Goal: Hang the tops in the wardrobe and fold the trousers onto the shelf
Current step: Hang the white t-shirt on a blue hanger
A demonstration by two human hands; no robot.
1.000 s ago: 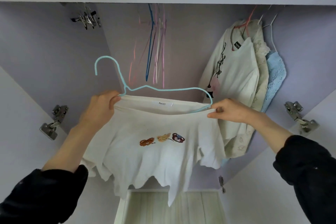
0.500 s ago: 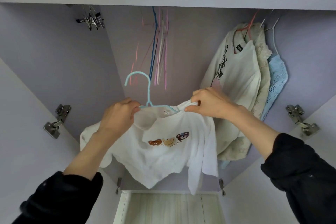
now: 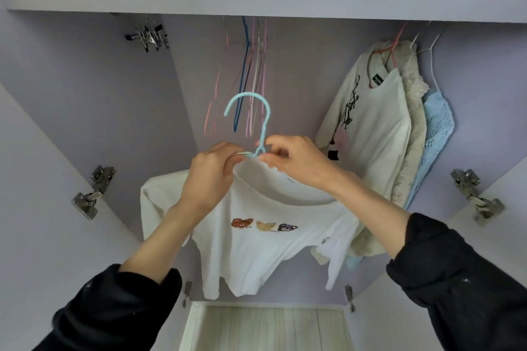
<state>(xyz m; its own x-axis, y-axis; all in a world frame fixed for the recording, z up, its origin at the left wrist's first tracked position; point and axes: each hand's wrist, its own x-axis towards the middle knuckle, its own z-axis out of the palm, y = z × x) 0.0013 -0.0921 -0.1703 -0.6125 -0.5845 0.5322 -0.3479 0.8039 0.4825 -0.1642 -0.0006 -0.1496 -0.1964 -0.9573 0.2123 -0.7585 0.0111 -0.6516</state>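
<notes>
The wardrobe [image 3: 85, 100] is seen from inside and below: smooth lilac panels, a pale flat top board, and metal hinges [image 3: 92, 194] bolted to both side walls. A pale planked shelf [image 3: 265, 328] lies at the bottom of the opening.

A white T-shirt [image 3: 256, 253] of soft, limp cotton is held up in the middle of the opening. Three small printed figures are set in a row across its chest; its hem hangs in uneven points and its sleeves droop to either side. It is threaded on a thin, light-blue hanger [image 3: 251, 111] whose rounded hook stands upright above the neckline, not on the rail.

To the right, three tops [image 3: 379, 134] are hung close together: a white one with a black line drawing, a cream lace one behind it, and a light-blue openwork one at the far right.

The left hand [image 3: 212, 177] is curled round the collar and the hanger's shoulder wire just left of the neck. The right hand [image 3: 291, 162] is pinched on the hanger's stem and the collar just right of it; the two hands are nearly touching. Dark sleeves [image 3: 114, 308] are pushed back from both forearms.

Empty wire hangers [image 3: 251, 71] in blue, pink and lilac are hung in a bunch at the back centre. A cluster of metal clips [image 3: 148, 35] is hung at the upper left.
</notes>
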